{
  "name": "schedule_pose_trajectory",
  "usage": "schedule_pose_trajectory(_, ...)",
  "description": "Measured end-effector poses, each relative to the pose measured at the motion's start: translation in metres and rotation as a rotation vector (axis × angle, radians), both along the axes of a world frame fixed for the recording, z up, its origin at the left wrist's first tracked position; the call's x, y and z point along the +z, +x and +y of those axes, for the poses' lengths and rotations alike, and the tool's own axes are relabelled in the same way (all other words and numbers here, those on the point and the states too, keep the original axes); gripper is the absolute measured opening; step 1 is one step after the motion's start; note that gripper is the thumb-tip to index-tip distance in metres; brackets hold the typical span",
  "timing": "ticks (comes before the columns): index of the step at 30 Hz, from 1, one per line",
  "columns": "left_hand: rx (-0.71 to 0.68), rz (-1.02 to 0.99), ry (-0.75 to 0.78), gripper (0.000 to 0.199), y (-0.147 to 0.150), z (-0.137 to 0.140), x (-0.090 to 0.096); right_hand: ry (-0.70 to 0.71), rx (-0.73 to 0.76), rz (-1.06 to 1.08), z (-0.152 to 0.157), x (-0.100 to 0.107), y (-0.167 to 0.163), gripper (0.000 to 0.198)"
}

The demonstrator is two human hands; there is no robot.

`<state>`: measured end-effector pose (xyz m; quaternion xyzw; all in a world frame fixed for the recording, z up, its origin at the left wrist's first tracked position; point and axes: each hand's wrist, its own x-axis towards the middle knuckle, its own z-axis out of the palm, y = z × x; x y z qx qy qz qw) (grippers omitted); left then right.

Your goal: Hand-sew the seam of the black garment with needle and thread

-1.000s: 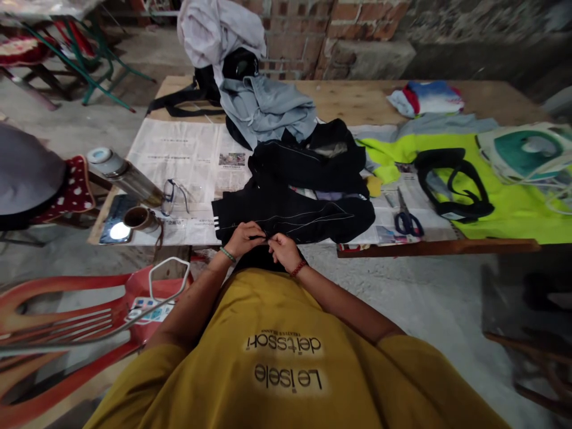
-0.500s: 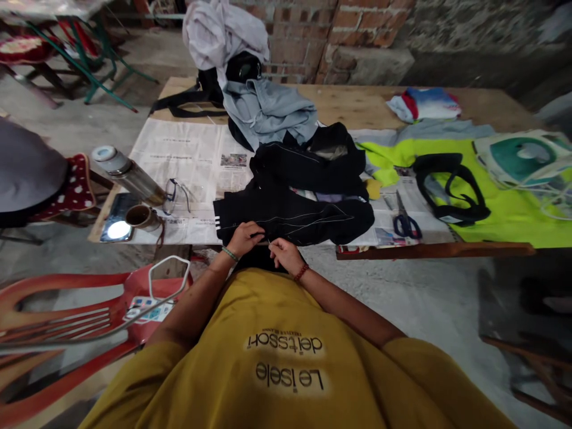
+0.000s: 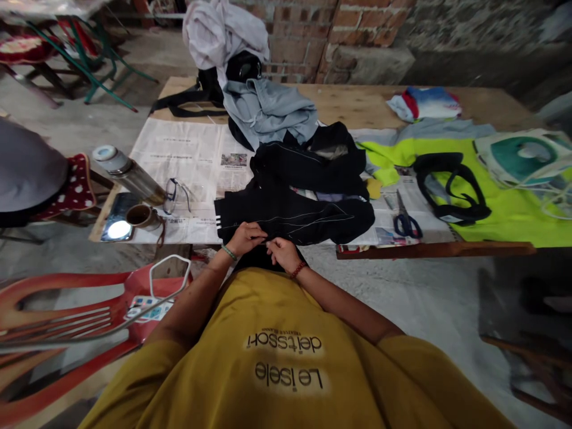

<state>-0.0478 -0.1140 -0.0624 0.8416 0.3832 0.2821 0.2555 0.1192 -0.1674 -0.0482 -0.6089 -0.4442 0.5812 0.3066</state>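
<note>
A black garment (image 3: 308, 217) with thin white lines lies along the table's front edge, its left end marked with short white stripes. My left hand (image 3: 247, 238), wearing a green bracelet, is closed on the garment's near edge. Close beside it, my right hand (image 3: 284, 253), with a red beaded bracelet, has its thumb and forefinger pinched together. Whatever is between those fingertips is too small to make out. The fingertips of both hands nearly meet at the cloth's edge.
Scissors (image 3: 406, 223), a black strap loop (image 3: 451, 190) and an iron (image 3: 527, 156) on yellow-green cloth lie to the right. Glasses (image 3: 172, 196), a flask (image 3: 129, 176), a brown cup (image 3: 143, 217) and a phone (image 3: 117, 223) are at left. A red chair (image 3: 129, 280) stands below.
My right hand has moved slightly left and up, bringing its fingertips up to my left hand's at the garment's edge. The garment lies almost as before.
</note>
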Motion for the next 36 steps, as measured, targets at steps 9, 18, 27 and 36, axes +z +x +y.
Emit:
schedule_pose_trajectory(9,0.056,-0.138,-0.199,0.035,0.004,-0.001,0.017,0.056,0.077,-0.011,-0.005,-0.010,0.008,0.012)
schedule_pose_trajectory(18,0.311,0.308,-0.372,0.022,0.037,0.013,0.049,0.345,0.133,-0.177,-0.006,-0.022,0.013,0.017)
schedule_pose_trajectory(27,0.245,0.667,-0.434,0.022,0.048,0.011,0.068,0.341,0.164,-0.212,-0.006,-0.016,0.010,0.011)
schedule_pose_trajectory(36,0.377,0.576,-0.362,0.024,0.042,0.005,0.061,0.119,0.159,-0.101,-0.006,-0.005,0.007,0.008)
